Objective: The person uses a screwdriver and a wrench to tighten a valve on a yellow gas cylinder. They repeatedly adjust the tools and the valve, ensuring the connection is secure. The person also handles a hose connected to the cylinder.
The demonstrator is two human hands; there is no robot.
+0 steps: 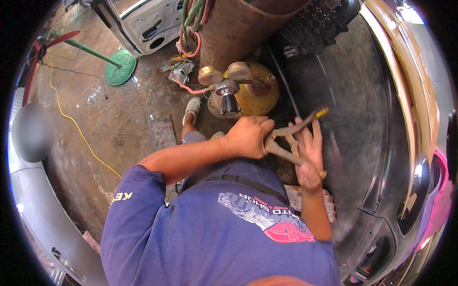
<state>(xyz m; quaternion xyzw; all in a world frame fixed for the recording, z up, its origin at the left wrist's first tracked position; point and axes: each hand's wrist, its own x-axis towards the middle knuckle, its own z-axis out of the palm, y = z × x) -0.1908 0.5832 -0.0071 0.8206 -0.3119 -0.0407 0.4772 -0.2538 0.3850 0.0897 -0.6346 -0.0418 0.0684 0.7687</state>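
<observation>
Worn, brownish metal pliers (286, 153) with two spread handles are held in front of my waist. My left hand (248, 137) is closed around their head end, hiding the jaws. My right hand (310, 152) reaches across the handles: its fingers bend over the upper one and the palm lies against the lower one. A yellow tip (322, 112) shows at the end of the upper handle. Just beyond my hands, a regulator (228, 95) with two round gauges and a black knob sits on a yellow-topped gas cylinder (265, 97).
A large brown cylinder (224, 38) stands behind, hung with green and red hoses (193, 14). A dark car panel (343, 143) spans the right. At left are a green round fan base (120, 66), a yellow cord (81, 128) and a silver car body (38, 190). A door (157, 21) stands beyond.
</observation>
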